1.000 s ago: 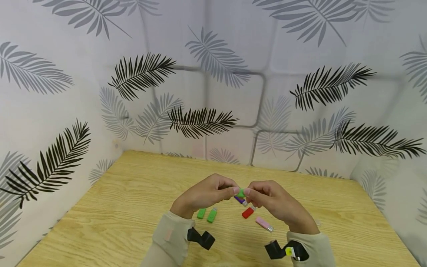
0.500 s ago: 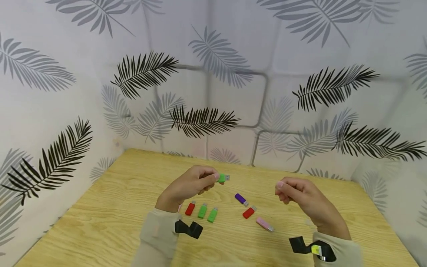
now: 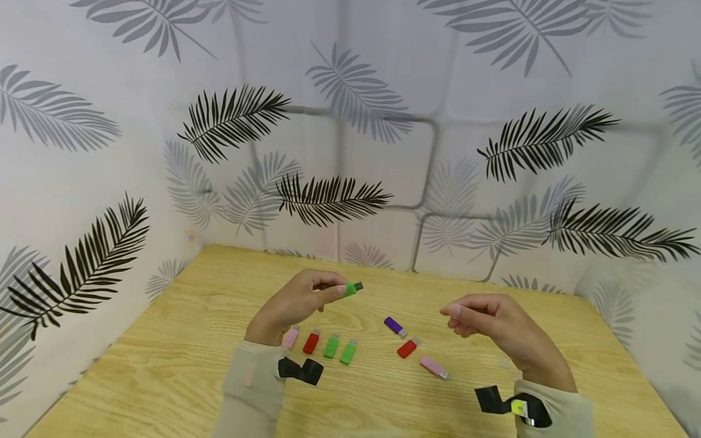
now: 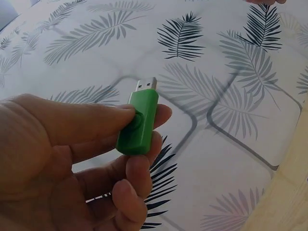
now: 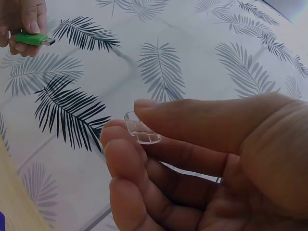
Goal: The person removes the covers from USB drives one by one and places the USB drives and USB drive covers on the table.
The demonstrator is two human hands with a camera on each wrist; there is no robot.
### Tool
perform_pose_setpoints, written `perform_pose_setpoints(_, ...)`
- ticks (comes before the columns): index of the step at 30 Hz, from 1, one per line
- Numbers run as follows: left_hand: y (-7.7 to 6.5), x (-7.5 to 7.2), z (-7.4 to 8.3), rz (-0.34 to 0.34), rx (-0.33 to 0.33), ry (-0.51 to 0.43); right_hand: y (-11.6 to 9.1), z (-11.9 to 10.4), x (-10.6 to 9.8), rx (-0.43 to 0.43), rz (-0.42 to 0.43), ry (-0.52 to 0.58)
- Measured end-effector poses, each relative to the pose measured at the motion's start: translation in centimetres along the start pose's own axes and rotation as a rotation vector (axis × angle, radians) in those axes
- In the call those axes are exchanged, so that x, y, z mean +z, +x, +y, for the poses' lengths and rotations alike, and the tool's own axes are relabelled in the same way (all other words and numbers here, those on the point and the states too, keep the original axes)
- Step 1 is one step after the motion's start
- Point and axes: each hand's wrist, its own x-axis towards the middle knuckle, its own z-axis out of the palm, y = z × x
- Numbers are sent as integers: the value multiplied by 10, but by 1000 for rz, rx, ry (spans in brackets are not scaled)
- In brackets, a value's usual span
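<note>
My left hand pinches a green USB flash drive between thumb and fingers, raised above the table. Its metal plug is bare and points away from the palm. Well apart to the right, my right hand holds a small clear plastic cap between thumb and fingertips; the cap is hidden in the head view. Below the left hand lie a pink flash drive, a red one and two green ones, the left green drive and the right green drive, in a row.
Between the hands lie a purple flash drive, a second red drive and a second pink drive, set at angles on the wooden table. Leaf-patterned cloth walls rise at the table's back and sides.
Both hands were together at the green flash drive and have moved apart, the cap now in the right hand. The left hand has shifted left and tilted the drive's plug upward.
</note>
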Motion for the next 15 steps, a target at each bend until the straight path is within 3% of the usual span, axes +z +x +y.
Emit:
perform_pose_setpoints(5, 1, -3, -5, 28, -2, 4, -2, 1, -5, 24, 21, -55)
perform_pose_setpoints(12, -2, -4, -12, 49, -94, 5, -8, 6, -10, -1, 20, -77)
perform_pose_setpoints(15, 2, -5, -14, 47, -90, 10, -8, 5, -13, 3, 33, -95)
